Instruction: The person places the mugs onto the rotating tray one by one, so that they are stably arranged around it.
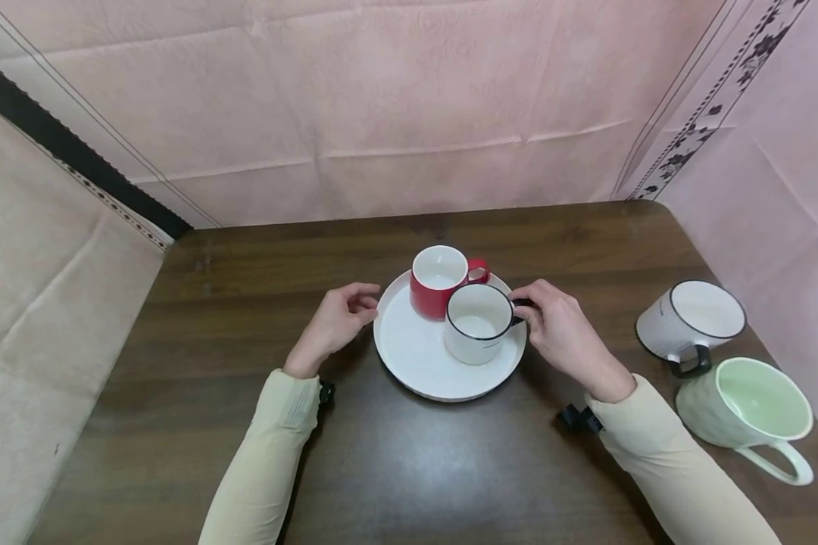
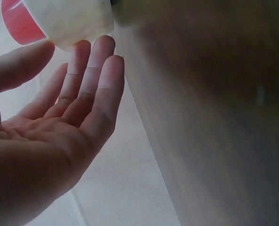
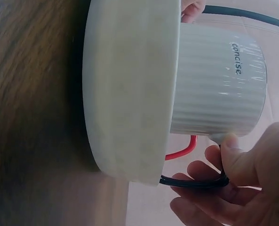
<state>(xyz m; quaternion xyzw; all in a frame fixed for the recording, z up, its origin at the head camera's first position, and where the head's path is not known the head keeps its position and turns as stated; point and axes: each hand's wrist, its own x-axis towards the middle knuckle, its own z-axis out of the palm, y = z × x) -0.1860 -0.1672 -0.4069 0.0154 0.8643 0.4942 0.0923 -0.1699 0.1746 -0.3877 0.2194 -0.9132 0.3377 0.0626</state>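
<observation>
A thick round white plate [image 1: 416,363] lies on the table with two mugs on it. At its back stands a red mug [image 1: 428,295] with a white inside, its handle to the right. In front of it is a white ribbed mug [image 1: 473,344] with a black rim, marked "concise" in the right wrist view. My right hand [image 1: 555,322] pinches this mug's black handle [image 3: 193,182] between thumb and fingers. My left hand [image 1: 337,322] is at the plate's left edge, fingers loosely bent and holding nothing; whether the fingertips touch the plate I cannot tell.
To the right on the brown wooden table [image 1: 211,424] stand another white mug [image 1: 668,329] with a black handle and a pale green mug [image 1: 709,412], both near my right forearm. Pink cloth [image 1: 409,113] hangs behind the table and at both sides.
</observation>
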